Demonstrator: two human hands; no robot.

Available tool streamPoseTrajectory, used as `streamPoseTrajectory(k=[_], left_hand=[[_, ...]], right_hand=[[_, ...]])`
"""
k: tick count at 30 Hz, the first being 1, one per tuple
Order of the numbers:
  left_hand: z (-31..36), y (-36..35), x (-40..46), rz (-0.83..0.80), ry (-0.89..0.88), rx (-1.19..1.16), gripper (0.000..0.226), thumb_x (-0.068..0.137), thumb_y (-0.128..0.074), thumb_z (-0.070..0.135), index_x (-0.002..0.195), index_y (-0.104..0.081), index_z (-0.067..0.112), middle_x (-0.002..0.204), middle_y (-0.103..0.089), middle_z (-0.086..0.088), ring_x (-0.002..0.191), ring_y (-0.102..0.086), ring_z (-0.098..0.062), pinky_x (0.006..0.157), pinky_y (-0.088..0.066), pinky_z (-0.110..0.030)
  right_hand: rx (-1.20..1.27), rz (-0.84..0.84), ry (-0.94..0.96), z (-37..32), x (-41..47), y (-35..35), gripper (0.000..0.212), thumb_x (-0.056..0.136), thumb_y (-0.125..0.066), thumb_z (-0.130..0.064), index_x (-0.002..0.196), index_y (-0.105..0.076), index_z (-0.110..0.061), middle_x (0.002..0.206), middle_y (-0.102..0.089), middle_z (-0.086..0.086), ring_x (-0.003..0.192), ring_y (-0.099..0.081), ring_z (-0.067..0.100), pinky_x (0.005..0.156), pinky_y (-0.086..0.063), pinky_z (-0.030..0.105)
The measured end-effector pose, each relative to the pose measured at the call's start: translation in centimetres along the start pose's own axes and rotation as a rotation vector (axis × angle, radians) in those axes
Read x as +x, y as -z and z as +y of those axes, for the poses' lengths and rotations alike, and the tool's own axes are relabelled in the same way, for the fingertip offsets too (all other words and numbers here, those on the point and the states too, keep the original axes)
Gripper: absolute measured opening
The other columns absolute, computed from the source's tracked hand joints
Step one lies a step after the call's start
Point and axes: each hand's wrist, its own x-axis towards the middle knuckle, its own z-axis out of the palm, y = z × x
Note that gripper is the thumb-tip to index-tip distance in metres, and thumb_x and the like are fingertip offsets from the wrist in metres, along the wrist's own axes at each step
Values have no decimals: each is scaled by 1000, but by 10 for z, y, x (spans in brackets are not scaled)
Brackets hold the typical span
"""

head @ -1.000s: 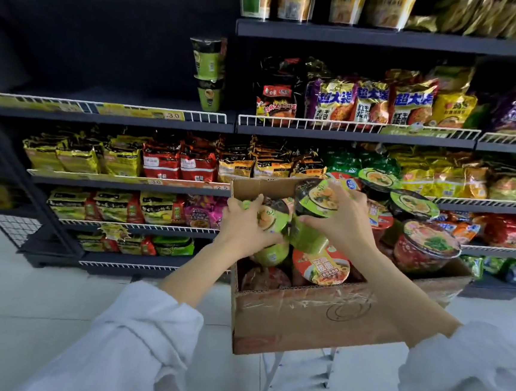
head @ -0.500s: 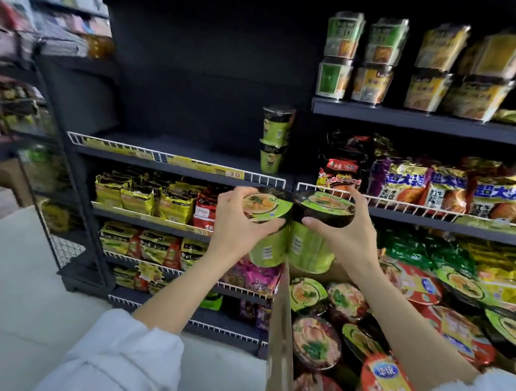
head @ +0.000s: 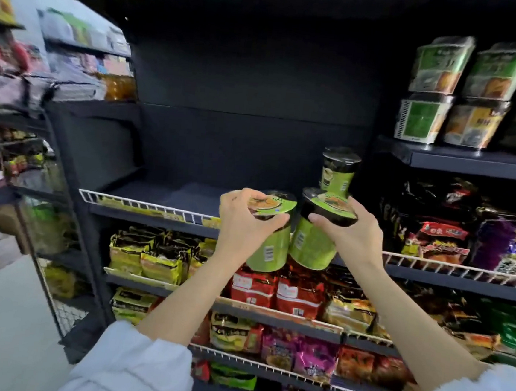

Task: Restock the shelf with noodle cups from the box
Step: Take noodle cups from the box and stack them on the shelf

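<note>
Before the dark shelf (head: pixel 169 198) with its white wire rail, two green noodle cups are held side by side, tilted. Left hand (head: pixel 242 222): fingers curled over the lid of the left cup (head: pixel 272 243). Right hand (head: pixel 353 231): fingers gripping the rim of the right cup (head: pixel 311 243). Behind, a shelved cup (head: pixel 338 171) apparently tops a stack. Packet noodles (head: pixel 254 288) fill lower tiers.

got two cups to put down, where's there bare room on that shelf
The shelf is bare from its left wall to the stacked cups, behind the white wire rail. Right of the stack, snack bags crowd it. Left hand and right hand each hold a cup.
</note>
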Motion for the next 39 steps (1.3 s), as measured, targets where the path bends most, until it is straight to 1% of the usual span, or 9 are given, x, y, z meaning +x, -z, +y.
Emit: streamPoseTrajectory(k=[8,11,14,18,23,26,30,34,39], left_hand=[[-69,-29,118,15,-45,-22,43,64,-81,37,101,-61,27,118,-49,0,109,-45,-6,81,-39,-14],[-96,-49,165,12,-47,-8,44,60,-81,42,98,-61,30,116,-52,0,111,-47,-11,86,-42,-20],[-115,-69,210,-33,-14,7,45,61,-82,39,99,-61,30,118,-50,0,108,-44,-7,79,-37,-9],[-135,-93,255,-77,-12,-7,45,60,-84,36,98,-62,30,119,-48,-1,107,-48,-8,83,-39,-11],[-148,-112,287,-142,9,-13,45,59,-84,38,96,-60,31,119,-48,-1,109,-50,-13,87,-41,-20],[-151,-120,298,-165,13,-6,46,61,-84,36,100,-61,29,118,-44,1,112,-47,-13,87,-36,-18],[-156,-126,305,-214,1,-10,48,61,-85,36,101,-61,28,118,-44,1,108,-48,-10,84,-35,-16],[-161,-128,311,-238,9,5,46,63,-83,36,103,-62,29,119,-44,1,107,-45,-8,85,-35,-17],[-159,-139,321,-251,18,-41,45,66,-81,38,105,-60,28,120,-43,1,105,-47,-6,84,-36,-17]], right_hand=[[-55,-24,-43,22,120,-91,107,67,-74,-58,150,-21,-14,147,-37,9,135,-35,23,109,-35,39],[-114,-50,-23,33,173,-123,104,72,-73,-53,150,-19,-11,149,-32,13,140,-25,24,111,-27,35],[-178,-67,-60,42,223,-151,100,76,-70,-51,150,-17,-9,148,-27,18,139,-24,28,109,-26,32],[-318,-75,-85,65,281,-185,81,78,-68,-51,141,-35,-12,143,-33,20,128,-34,33,105,-30,32],[-495,-95,-165,92,316,-206,78,81,-64,-52,135,-42,-1,138,-30,27,124,-39,39,110,-28,36],[-641,-136,-160,105,323,-218,75,91,-46,-54,137,-37,5,138,-30,32,124,-36,40,110,-22,34],[-766,-187,-145,129,331,-240,69,97,-8,-45,142,-31,1,141,-33,32,129,-31,46,111,-18,53],[-974,-178,-150,125,330,-232,68,97,-30,-52,142,-32,-2,151,-13,26,140,-13,38,113,-18,42],[-963,-248,-36,127,342,-232,54,95,-43,-40,138,-40,-7,146,-25,17,135,-22,33,110,-25,35]])
